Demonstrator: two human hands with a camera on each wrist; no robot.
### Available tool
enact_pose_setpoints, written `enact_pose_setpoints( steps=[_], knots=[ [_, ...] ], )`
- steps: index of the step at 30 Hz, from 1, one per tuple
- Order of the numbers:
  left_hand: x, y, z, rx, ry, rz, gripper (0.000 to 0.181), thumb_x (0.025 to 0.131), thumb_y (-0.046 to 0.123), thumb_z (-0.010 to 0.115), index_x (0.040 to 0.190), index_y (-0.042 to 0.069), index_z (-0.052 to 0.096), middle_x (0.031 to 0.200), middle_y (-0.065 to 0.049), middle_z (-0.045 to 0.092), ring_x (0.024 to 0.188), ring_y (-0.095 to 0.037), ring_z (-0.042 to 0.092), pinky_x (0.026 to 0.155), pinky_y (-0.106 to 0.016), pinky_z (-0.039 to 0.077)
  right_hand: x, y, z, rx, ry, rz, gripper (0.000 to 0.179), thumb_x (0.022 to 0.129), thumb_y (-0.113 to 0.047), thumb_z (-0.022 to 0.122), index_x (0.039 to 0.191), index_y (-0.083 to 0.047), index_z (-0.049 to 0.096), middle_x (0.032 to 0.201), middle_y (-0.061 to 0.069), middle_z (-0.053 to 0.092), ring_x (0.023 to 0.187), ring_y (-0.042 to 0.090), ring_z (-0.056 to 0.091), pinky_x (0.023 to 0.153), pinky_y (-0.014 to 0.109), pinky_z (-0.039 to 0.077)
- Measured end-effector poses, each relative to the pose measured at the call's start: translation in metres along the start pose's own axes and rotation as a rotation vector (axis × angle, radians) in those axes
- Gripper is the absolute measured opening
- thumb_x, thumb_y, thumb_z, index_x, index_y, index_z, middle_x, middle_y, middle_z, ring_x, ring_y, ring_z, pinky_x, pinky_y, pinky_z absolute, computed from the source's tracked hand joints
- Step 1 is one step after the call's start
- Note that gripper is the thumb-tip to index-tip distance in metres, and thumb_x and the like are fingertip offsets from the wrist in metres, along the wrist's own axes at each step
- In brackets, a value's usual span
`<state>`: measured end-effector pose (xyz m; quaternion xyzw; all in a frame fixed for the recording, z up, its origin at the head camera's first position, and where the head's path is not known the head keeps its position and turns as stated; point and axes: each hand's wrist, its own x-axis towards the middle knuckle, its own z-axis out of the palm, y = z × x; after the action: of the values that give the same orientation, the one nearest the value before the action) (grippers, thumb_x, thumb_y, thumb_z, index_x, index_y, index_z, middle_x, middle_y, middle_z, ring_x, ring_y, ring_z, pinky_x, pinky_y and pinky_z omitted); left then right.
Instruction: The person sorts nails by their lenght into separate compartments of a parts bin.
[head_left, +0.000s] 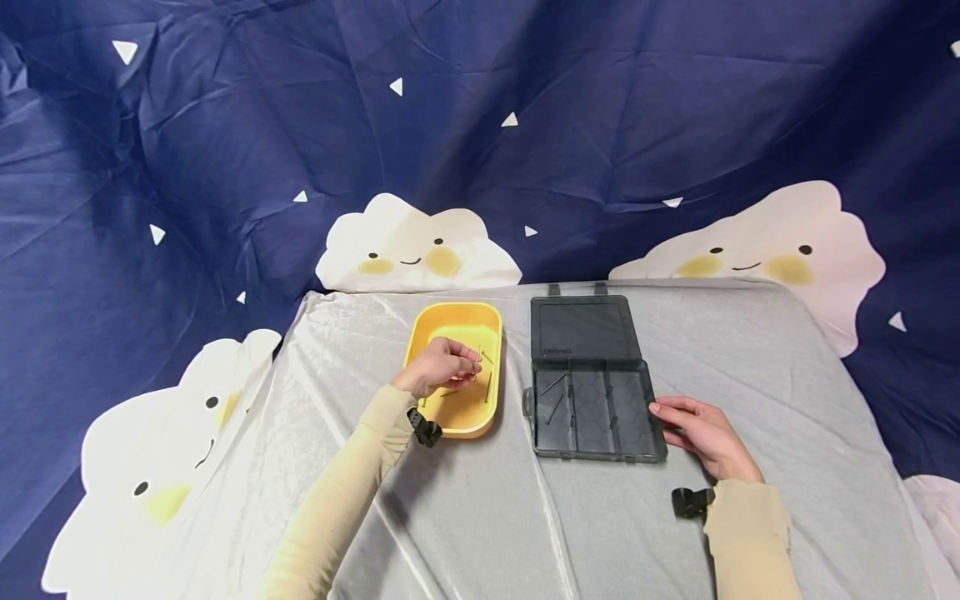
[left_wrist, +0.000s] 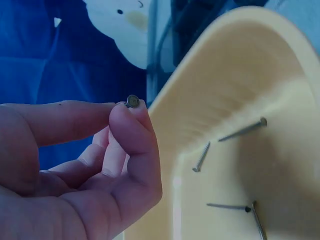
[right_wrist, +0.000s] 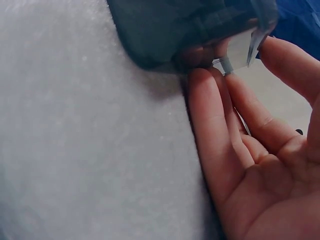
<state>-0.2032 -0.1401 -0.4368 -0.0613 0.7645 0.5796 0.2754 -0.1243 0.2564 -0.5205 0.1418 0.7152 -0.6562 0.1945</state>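
Note:
Over the yellow tray [head_left: 491, 321], my left hand [head_left: 442, 365] pinches a nail [left_wrist: 132, 101] between thumb and fingertips, its flat round head showing in the left wrist view. Several loose nails [left_wrist: 243, 130] and a threaded screw [left_wrist: 202, 157] lie on the tray's floor. To the right is a dark see-through compartment box [head_left: 592, 457] with its lid [head_left: 585, 325] folded back. Two nails [head_left: 554, 408] lie in its left compartment; the middle and right ones show none. My right hand [head_left: 705, 433] holds the box's right edge, thumb at the rim and fingers against the side.
A grey plush cloth [head_left: 480, 517] covers the table under tray and box. Behind it hangs a dark blue curtain [head_left: 465, 150] with printed clouds. A small latch [head_left: 527, 402] sticks out from the box's left side, towards the tray.

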Motion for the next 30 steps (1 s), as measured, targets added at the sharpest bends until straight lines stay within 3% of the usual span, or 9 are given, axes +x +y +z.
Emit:
enact_pose_setpoints(
  steps=[7,12,18,25,30],
  knots=[
    [-0.004,0.003,0.003,-0.12,-0.061,0.016,0.031,0.09,-0.006,0.057,0.119,-0.016,0.053,0.08,-0.004,0.066,0.065,-0.01,0.06,0.061,-0.021,0.053,0.0,0.001,0.0,0.007,-0.001,0.001,0.057,0.087,-0.035,0.071,0.13,-0.003,0.053,0.089,-0.026,0.062,0.084,-0.009,0.061,0.073,0.018,0.056],
    [-0.007,0.008,0.007,-0.167,-0.081,0.035,0.03,0.09,-0.007,0.055,0.119,-0.015,0.054,0.085,-0.008,0.064,0.069,-0.011,0.061,0.063,-0.021,0.053,0.0,0.001,-0.001,0.016,-0.002,-0.003,0.049,0.087,-0.034,0.072,0.125,-0.007,0.056,0.088,-0.026,0.063,0.083,-0.008,0.062,0.072,0.018,0.056],
    [-0.01,0.013,0.013,-0.194,-0.104,0.071,0.026,0.092,-0.005,0.054,0.117,-0.012,0.056,0.086,-0.006,0.064,0.073,-0.012,0.062,0.066,-0.022,0.054,0.002,0.002,-0.002,0.036,-0.008,-0.011,0.029,0.087,-0.033,0.071,0.111,-0.019,0.062,0.088,-0.025,0.063,0.083,-0.008,0.062,0.072,0.018,0.056],
    [-0.017,0.02,0.021,-0.206,-0.149,0.098,0.024,0.092,-0.006,0.053,0.116,-0.008,0.057,0.088,-0.004,0.065,0.078,-0.013,0.062,0.076,-0.028,0.054,0.003,0.002,-0.002,0.038,-0.005,-0.014,0.03,0.087,-0.033,0.072,0.111,-0.018,0.063,0.088,-0.025,0.063,0.083,-0.008,0.062,0.072,0.018,0.056],
    [-0.018,0.021,0.026,-0.221,-0.165,0.107,0.024,0.091,-0.007,0.055,0.114,-0.008,0.059,0.09,-0.005,0.065,0.079,-0.013,0.062,0.074,-0.026,0.054,0.002,0.004,-0.002,0.056,-0.008,-0.016,0.019,0.087,-0.031,0.072,0.103,-0.024,0.064,0.087,-0.024,0.064,0.082,-0.007,0.062,0.071,0.018,0.056]
  ],
)
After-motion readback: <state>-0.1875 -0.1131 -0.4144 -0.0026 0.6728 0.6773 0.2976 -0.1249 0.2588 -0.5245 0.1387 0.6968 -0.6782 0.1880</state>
